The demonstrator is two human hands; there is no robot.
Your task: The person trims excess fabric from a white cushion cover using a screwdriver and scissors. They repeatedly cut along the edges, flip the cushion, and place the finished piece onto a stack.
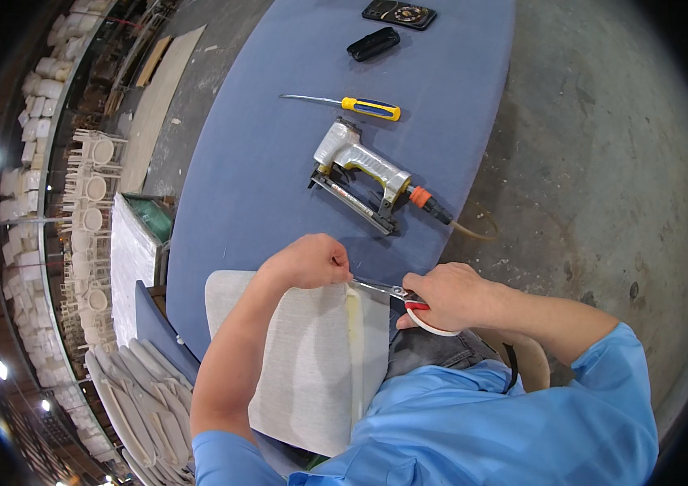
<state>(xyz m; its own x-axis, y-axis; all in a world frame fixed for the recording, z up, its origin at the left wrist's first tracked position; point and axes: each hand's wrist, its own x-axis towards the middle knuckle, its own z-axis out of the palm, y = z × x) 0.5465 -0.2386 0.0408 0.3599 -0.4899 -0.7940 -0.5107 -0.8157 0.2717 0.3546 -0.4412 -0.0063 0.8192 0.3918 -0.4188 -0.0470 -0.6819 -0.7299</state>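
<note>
My right hand grips a pair of scissors by red-and-white handles, with the metal blades pointing left. My left hand is closed in a pinch just beyond the scissor tips, at the far edge of a light grey fabric-covered panel. Whatever its fingers hold is too small to make out. The panel lies at the near end of the blue-covered table, against my body, with a pale yellowish strip running along it near its right side. Beyond my hands, a silver staple gun rests on its side.
A yellow-handled tool with a thin bent shaft, a black case and a dark phone lie farther up the blue table. An air hose leads off the staple gun. Stacked pads and chair frames stand left.
</note>
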